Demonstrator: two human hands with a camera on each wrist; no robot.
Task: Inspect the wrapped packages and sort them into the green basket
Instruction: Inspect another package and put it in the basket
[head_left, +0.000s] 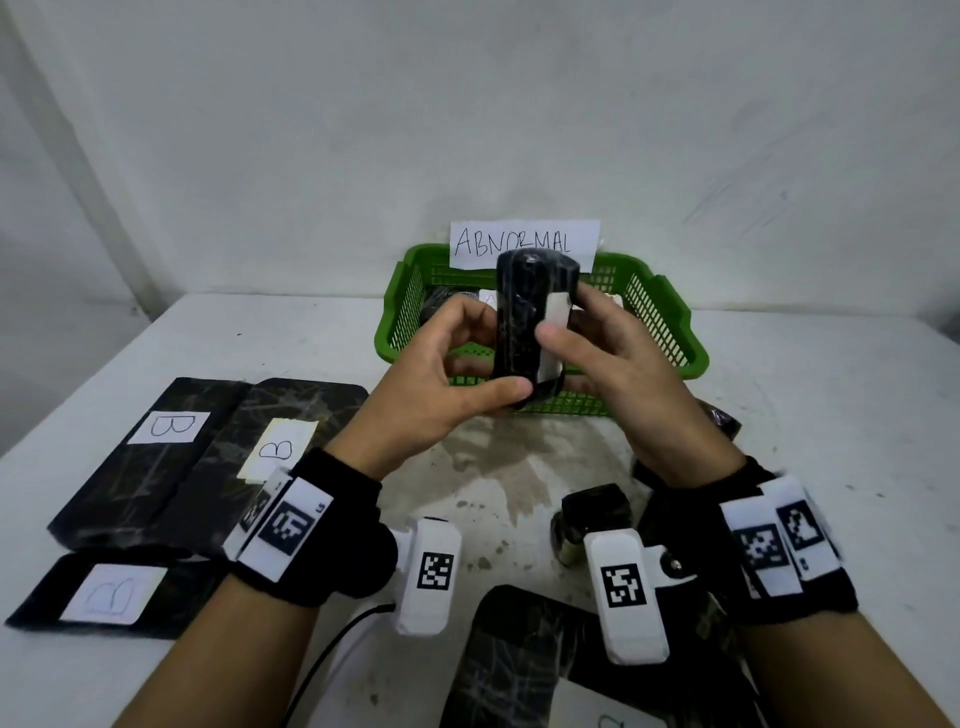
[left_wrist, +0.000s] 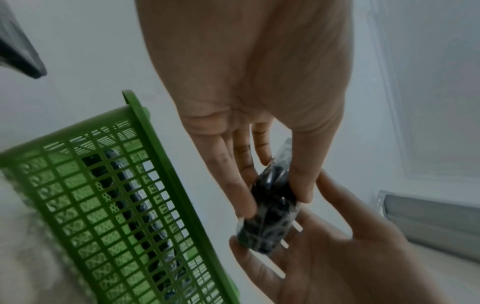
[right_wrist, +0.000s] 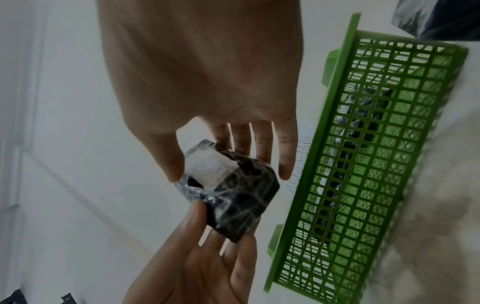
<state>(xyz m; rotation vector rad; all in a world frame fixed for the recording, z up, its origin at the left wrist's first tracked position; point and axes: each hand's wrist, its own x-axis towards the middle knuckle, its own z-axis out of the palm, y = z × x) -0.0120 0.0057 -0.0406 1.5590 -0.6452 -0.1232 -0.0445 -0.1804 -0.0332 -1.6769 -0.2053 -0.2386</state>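
A small black wrapped package (head_left: 522, 322) with a white label on its side is held upright in the air, just in front of the green basket (head_left: 675, 322). My left hand (head_left: 493, 353) pinches its lower end between thumb and fingers. My right hand (head_left: 569, 317) grips its labelled side, thumb on the label. The left wrist view shows the left hand (left_wrist: 275, 203) pinching the package (left_wrist: 262, 236) beside the basket (left_wrist: 161, 164). In the right wrist view the right hand (right_wrist: 221, 164) holds the package (right_wrist: 241, 205) next to the basket (right_wrist: 337, 123). Dark wrapped packages lie inside the basket.
A paper sign reading ABNORMAL (head_left: 524, 244) stands behind the basket against the wall. Flat black packages labelled B (head_left: 166, 447) (head_left: 98, 597) lie at the left of the white table. A small dark package (head_left: 592, 519) and a larger one (head_left: 519, 665) lie near me.
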